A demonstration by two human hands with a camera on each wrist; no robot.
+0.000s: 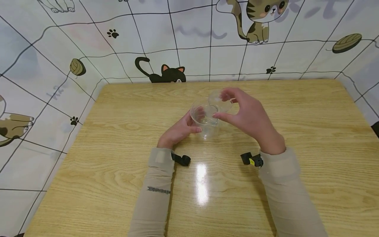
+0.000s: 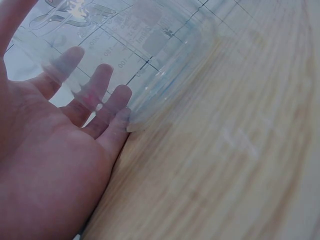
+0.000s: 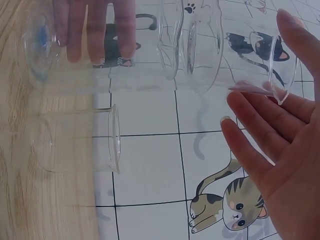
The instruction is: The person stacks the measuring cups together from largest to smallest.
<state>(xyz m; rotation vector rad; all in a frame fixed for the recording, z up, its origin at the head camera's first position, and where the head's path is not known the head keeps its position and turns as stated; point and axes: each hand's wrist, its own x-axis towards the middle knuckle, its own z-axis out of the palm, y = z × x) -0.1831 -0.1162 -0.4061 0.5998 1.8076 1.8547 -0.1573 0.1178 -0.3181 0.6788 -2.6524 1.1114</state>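
Basically, two beakers in hand, one beside

Wooden table (image 1: 103,164) underneath. Large beaker (image 1: 208,131) stands toward its far side; left hand (image 1: 181,130) curls round it, presumably for steadiness. Right hand (image 1: 250,112) grips smaller beaker (image 3: 245,62) near the large one's mouth, likely leaving its base free. Third beaker (image 3: 75,140) stands apart.

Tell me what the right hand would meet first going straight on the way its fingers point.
Past the smaller clear vessel it holds, the right hand would probably meet the large beaker first, near its rim. Both are transparent, so the depth between them is hard to judge.
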